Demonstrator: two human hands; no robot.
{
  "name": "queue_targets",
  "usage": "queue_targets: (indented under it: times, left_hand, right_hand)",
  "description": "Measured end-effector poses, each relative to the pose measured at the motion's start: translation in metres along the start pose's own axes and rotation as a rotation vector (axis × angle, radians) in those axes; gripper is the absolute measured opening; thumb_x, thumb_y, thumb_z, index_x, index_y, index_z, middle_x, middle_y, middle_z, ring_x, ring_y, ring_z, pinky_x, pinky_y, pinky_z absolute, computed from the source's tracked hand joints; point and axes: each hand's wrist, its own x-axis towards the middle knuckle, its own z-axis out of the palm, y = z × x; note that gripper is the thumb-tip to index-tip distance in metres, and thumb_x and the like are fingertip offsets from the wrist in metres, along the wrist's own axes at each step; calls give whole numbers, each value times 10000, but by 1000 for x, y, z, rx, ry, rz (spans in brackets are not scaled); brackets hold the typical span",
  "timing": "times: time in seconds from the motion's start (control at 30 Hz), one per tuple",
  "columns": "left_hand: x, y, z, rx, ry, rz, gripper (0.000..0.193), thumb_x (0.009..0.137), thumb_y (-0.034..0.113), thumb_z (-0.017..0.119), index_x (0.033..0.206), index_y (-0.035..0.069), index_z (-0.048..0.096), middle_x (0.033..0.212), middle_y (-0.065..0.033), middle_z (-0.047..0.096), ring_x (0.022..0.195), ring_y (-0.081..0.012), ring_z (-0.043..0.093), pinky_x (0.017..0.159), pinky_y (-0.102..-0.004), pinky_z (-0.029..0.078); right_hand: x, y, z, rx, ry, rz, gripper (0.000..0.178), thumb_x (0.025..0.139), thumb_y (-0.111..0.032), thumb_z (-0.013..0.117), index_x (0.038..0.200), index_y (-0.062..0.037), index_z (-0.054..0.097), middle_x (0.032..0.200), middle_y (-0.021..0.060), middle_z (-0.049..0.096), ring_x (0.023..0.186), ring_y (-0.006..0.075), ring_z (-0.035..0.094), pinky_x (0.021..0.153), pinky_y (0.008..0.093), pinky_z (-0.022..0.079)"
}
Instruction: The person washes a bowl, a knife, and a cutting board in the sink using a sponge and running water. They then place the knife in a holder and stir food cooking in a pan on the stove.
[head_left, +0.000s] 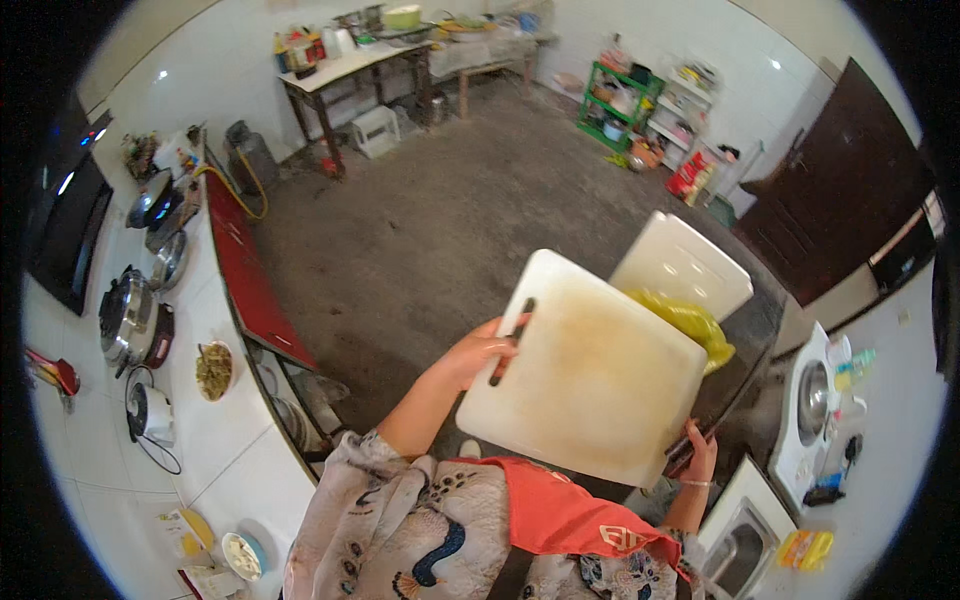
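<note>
A white cutting board (595, 375), stained yellow-brown over its middle, is held up tilted in front of me. My left hand (490, 352) grips its left edge, with fingers through the handle slot. Close to the board's lower right corner, my right hand (700, 455) is closed round a dark handle (681, 458). It looks like the handle of a knife with a long dark edge reaching up and right, though the blade is hard to make out against the dark background. Behind the board stand a yellow plastic bag (690, 325) and a white bin-like container (685, 262).
To my left runs a white counter (235, 450) with a bowl of food (213, 371), a bowl of white pieces (244, 556) and a cooker (135, 320). A sink (742, 555) and a washbasin (813, 400) are at right. Farther off are a table (350, 65), green rack (612, 105) and brown door (840, 185).
</note>
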Motion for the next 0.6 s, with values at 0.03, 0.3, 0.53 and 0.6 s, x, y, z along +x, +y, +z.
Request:
queue_targets:
  times: [0.03, 0.3, 0.53, 0.6]
  left_hand:
    - [-15, 15, -28, -36, 61, 28, 598, 769, 3, 462, 1351, 84, 349, 776, -31, 534, 553, -87, 467, 486, -236, 397]
    - [-104, 79, -166, -308, 319, 352, 639, 732, 13, 471, 1350, 13, 309, 903, -117, 613, 637, -108, 590, 520, -235, 479]
    - [-56, 115, -285, -373, 444, 449, 630, 733, -6, 468, 1343, 14, 310, 855, -120, 619, 534, -125, 573, 449, -229, 468]
    - [-27, 138, -323, -385, 452, 443, 613, 736, -19, 462, 1333, 6, 323, 861, -122, 619, 531, -130, 573, 451, -235, 472]
  right_hand:
    - [11, -4, 36, 9, -151, -31, 669, 671, -255, 755, 1191, 22, 439, 1134, 204, 527, 976, 301, 569, 765, 438, 480]
    - [52, -38, 322, 0, -707, -9, 135, 764, -80, 659, 872, -23, 601, 749, 28, 600, 602, 145, 571, 527, 303, 463]
    - [131, -17, 506, -209, -930, -73, 161, 750, -94, 681, 867, -18, 602, 760, 22, 595, 652, 123, 564, 576, 293, 461]
    - [160, -17, 560, -272, -938, -5, 187, 738, -79, 688, 890, 4, 617, 816, 39, 614, 699, 140, 581, 637, 299, 474]
